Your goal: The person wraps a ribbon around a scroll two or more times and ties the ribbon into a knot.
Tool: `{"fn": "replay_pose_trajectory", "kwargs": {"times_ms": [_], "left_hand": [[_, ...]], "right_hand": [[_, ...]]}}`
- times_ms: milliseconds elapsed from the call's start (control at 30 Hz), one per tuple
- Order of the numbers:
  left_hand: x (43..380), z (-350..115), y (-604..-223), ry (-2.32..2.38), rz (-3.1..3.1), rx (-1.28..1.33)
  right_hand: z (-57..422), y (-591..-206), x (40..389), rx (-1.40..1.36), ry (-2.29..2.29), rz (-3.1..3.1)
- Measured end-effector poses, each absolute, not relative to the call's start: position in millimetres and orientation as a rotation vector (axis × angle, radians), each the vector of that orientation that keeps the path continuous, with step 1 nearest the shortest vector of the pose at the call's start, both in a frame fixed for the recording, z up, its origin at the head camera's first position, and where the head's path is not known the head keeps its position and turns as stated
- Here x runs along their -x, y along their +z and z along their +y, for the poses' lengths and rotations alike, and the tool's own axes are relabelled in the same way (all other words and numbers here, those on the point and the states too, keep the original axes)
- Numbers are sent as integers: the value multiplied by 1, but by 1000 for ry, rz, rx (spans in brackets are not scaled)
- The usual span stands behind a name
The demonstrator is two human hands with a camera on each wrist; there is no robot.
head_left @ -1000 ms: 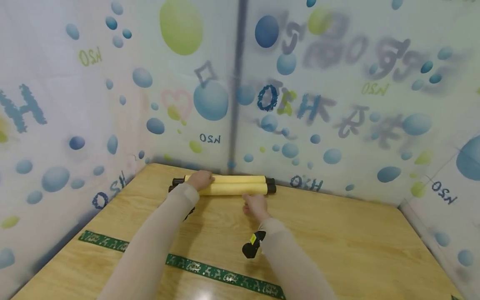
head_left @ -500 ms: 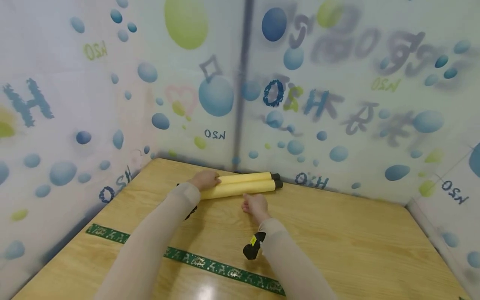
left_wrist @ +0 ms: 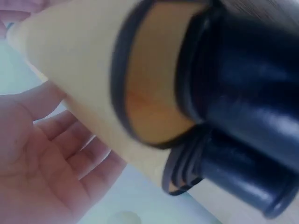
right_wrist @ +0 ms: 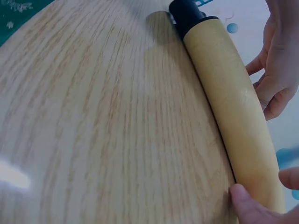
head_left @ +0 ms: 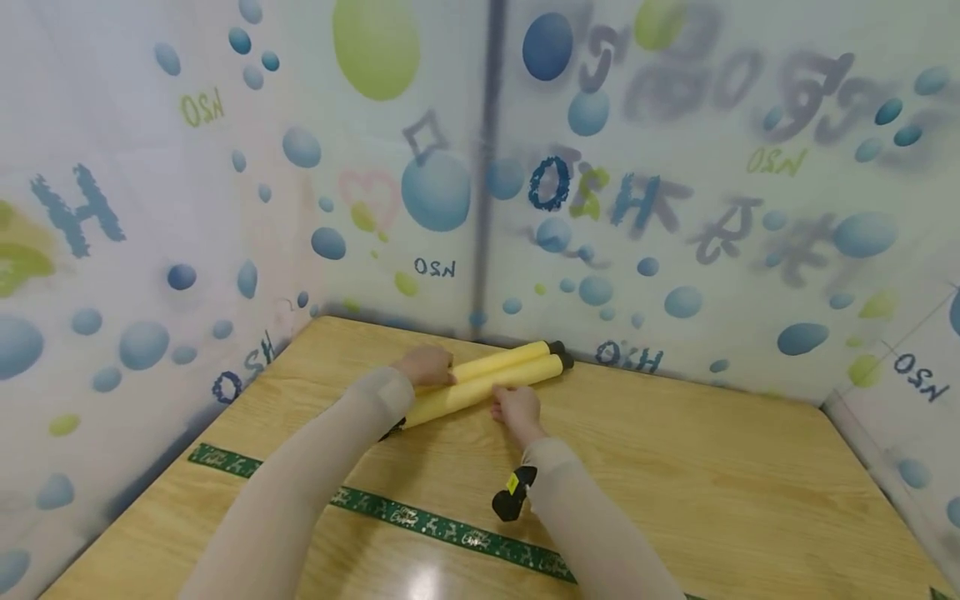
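Yellow rolls (head_left: 480, 392): since the frame half a second ago, their left ends have swung toward me, so the pair now slants across the back of the table (head_left: 712, 467), its right ends nearer the wall (head_left: 675, 208).
Left hand (head_left: 427, 365): it has come slightly nearer me; it grips the rolls toward their left end, from the far side, thumb and bent fingers against the yellow. Holding there, I judge, lets me steer that end.
Right hand (head_left: 517, 407): much where it was, pinching the near roll right of its middle, other fingers tucked in. I take this as the steadying grip, keeping the pair from swinging loose.
Side by side: the two rolls lie along each other, touching, probably because my left hand keeps them together.
Black ends (left_wrist: 252, 74): thinner than the yellow part, they stick out beyond my grip, so both hands have only the yellow.
Lift: I cannot tell whether the rolls rest fully on the wood or are slightly raised.
Green strip (head_left: 450, 532): it runs across the table on my side of the rolls, well apart from them, passing below my forearms.
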State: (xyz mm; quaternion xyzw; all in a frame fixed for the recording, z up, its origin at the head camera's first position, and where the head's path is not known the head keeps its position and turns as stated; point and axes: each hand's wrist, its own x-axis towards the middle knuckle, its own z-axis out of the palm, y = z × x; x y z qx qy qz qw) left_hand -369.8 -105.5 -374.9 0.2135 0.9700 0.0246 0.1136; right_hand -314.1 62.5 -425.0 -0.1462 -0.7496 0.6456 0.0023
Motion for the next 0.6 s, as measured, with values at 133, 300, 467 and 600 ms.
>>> {"fn": "replay_pose_trajectory", "kwargs": {"times_ms": [133,300,467,600], "left_hand": [[366,-101,-373,78,2820,-593],[367,-98,-376,174,2802,-554],[370,-96,-379,245,2787,-533],[375,-96,-380,308,2766,-551]], "right_hand": [[61,-415,302,518,2158,-2260],[61,-412,298,607,2391,-2071],[62,-418,302,573,2514,-1968],[64,-422,303,550,2546,-1972]]}}
